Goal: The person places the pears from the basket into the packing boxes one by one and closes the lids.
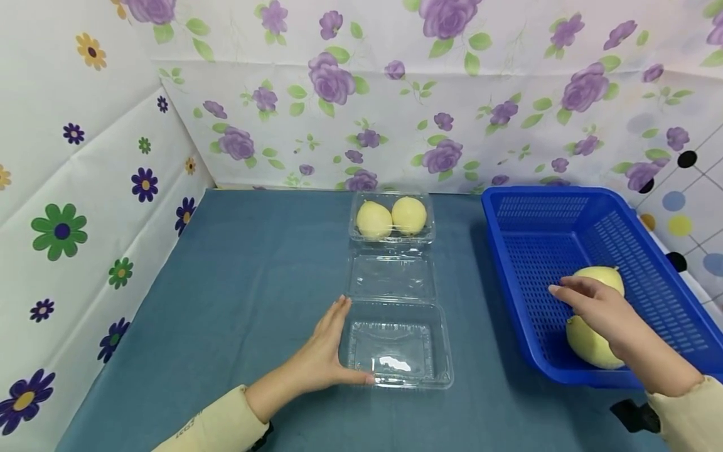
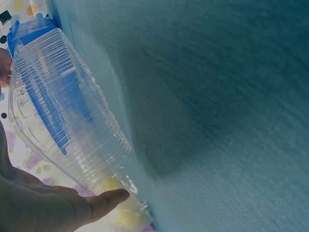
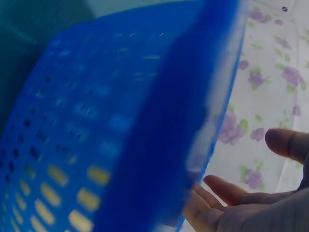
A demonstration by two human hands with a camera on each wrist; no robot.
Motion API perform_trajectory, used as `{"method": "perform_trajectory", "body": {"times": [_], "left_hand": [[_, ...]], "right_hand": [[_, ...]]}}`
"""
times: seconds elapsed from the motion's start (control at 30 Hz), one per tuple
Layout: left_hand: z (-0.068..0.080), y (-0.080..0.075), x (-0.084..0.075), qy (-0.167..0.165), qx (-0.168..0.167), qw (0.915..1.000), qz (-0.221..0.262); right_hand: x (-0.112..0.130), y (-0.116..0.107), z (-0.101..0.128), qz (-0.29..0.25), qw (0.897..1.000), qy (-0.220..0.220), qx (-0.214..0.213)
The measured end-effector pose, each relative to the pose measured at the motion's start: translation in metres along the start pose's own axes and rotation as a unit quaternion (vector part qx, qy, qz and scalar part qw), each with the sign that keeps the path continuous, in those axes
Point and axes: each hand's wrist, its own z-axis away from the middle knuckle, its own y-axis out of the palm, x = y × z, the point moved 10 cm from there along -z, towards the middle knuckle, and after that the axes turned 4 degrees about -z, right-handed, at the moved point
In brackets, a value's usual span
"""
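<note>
Along the left side of an empty clear plastic container, my left hand rests with straight fingers, the thumb at the front-left corner. A clear lid lies opened out behind this container. In the left wrist view the thumb lies against the ribbed container wall. My right hand hovers over the blue basket, fingers slightly bent and thumb apart, holding nothing. Beneath it are two pale yellow pears, the rear pear and the front pear, both partly hidden by the hand.
Farther back, another clear container holds a left pear and a right pear. A blue-green cloth covers the table. Flowered sheeting rises behind and at the left.
</note>
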Motion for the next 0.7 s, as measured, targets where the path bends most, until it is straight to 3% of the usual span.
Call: {"method": "perform_trajectory", "body": {"times": [0.27,0.47,0.7], "left_hand": [[0.000,0.003,0.004,-0.003,0.000,1.0000,-0.005],[-0.001,0.002,0.005,0.001,-0.006,0.9999,-0.015],[-0.001,0.003,0.002,0.010,-0.012,0.9992,-0.037]], "right_hand": [[-0.027,-0.012,-0.008,0.089,0.996,0.010,-0.020],[-0.039,-0.023,-0.010,0.177,0.984,0.010,-0.033],[-0.052,-0.023,-0.013,0.196,0.980,0.021,0.009]]}}
